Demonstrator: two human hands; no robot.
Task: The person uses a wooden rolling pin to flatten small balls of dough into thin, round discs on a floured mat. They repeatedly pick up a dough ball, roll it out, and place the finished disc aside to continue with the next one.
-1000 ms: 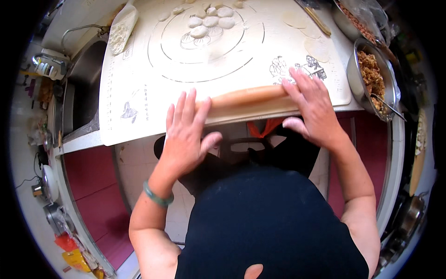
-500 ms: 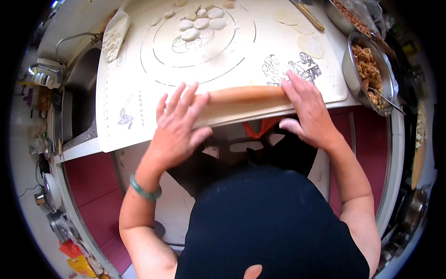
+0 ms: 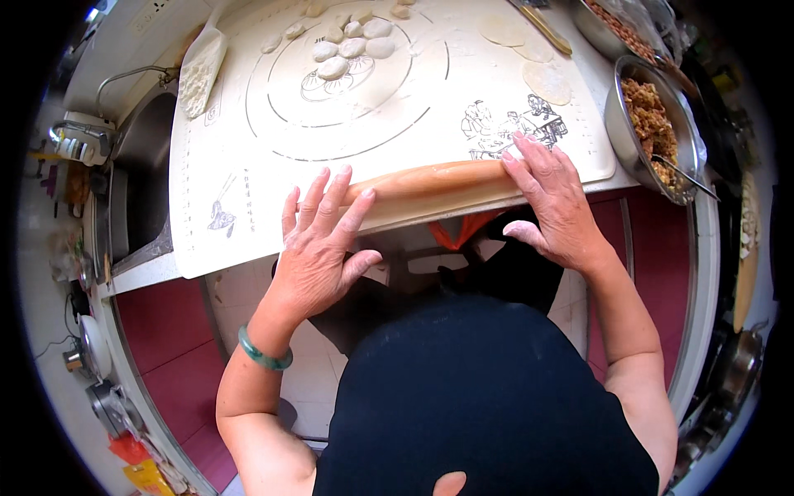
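Note:
A wooden rolling pin (image 3: 430,180) lies crosswise near the front edge of a white pastry mat (image 3: 219,153). My left hand (image 3: 321,236) rests its outstretched fingers on the pin's left end, thumb apart. On the other end lie the spread fingers of my right hand (image 3: 552,198), its thumb pointing inward and floury. Neither hand wraps round the pin. I cannot see whether any dough is under it. Farther back sit several floured dough pieces (image 3: 333,68). Thin round dough wrappers (image 3: 547,83) lie at the mat's far right.
A metal bowl (image 3: 619,124) of minced filling, with a spoon in it, stands right of the mat. Behind it is another bowl with reddish contents (image 3: 620,29). A flour scoop (image 3: 201,74) lies at the back left, beside the sink (image 3: 141,157). Wooden sticks (image 3: 546,31) lie far right.
Both hands and the rolling pin have shifted slightly toward me, nearer the mat's front edge. The fingers stay spread on the pin.

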